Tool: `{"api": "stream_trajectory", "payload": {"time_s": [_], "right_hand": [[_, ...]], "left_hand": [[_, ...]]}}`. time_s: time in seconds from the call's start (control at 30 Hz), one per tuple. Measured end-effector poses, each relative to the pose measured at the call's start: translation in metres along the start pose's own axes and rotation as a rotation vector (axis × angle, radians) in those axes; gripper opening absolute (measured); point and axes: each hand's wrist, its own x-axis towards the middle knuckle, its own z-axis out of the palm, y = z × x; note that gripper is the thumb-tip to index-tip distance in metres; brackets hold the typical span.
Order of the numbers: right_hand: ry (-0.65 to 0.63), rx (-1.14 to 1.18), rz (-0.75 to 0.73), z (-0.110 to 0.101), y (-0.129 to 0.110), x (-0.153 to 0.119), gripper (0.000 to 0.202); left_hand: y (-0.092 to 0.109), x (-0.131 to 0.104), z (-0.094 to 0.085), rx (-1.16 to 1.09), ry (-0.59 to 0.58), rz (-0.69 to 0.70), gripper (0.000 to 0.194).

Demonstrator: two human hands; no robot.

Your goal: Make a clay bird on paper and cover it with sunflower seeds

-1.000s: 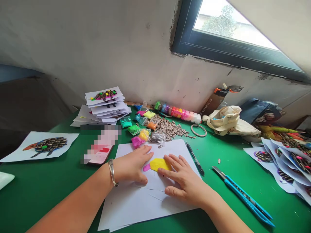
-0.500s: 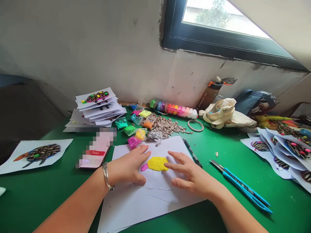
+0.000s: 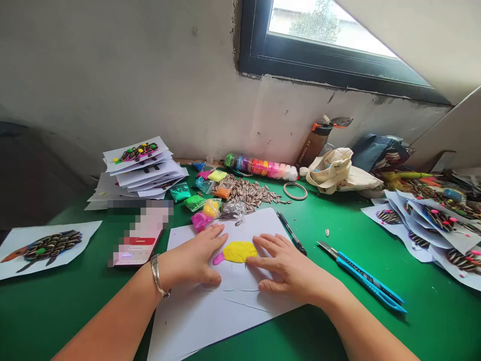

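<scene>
A flat yellow clay oval (image 3: 239, 251) with a small pink clay piece (image 3: 218, 258) at its left end lies on a white paper sheet (image 3: 195, 321). My left hand (image 3: 201, 255) rests on the sheet left of the clay, fingers spread, holding nothing. A silver bangle (image 3: 158, 276) circles that wrist. From the right, my right hand (image 3: 280, 263) reaches over the paper with its fingers apart, one fingertip at the lower right edge of the yellow clay. Faint drawn lines show under the oval.
Bags of coloured clay (image 3: 195, 202) and a sunflower seed pile (image 3: 251, 192) lie beyond the sheet. A pen (image 3: 292, 233) and blue utility knife (image 3: 364, 278) lie right. A phone (image 3: 139, 240), paper stack (image 3: 141, 168) and turtle picture (image 3: 52, 248) are left. Finished pictures (image 3: 428, 228) overlap far right.
The whole view has shifted a little, so things sit slightly further left. My right fingers have moved slightly along the edge of the yellow clay; my left hand stays beside it.
</scene>
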Motion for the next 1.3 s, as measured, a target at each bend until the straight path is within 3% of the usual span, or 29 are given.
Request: {"api": "stream_trajectory", "payload": {"time_s": [0.1, 0.3, 0.53, 0.97, 1.3], "right_hand": [[-0.018, 0.001, 0.008, 0.0, -0.001, 0.001, 0.046], [-0.016, 0.004, 0.09, 0.011, -0.003, 0.006, 0.072], [-0.006, -0.054, 0.113, 0.017, -0.008, 0.013, 0.069], [0.13, -0.152, 0.07, 0.036, -0.015, 0.026, 0.07], [0.129, -0.202, 0.057, 0.043, -0.015, 0.031, 0.07]], "left_hand": [[-0.002, 0.001, 0.001, -0.016, 0.015, 0.008, 0.099], [-0.002, 0.001, 0.003, -0.012, 0.018, 0.014, 0.098], [-0.004, 0.002, 0.004, 0.007, 0.005, 0.011, 0.099], [-0.009, 0.006, 0.008, -0.011, 0.042, 0.061, 0.098], [-0.002, 0.001, 0.007, 0.015, 0.071, 0.107, 0.096]]}}
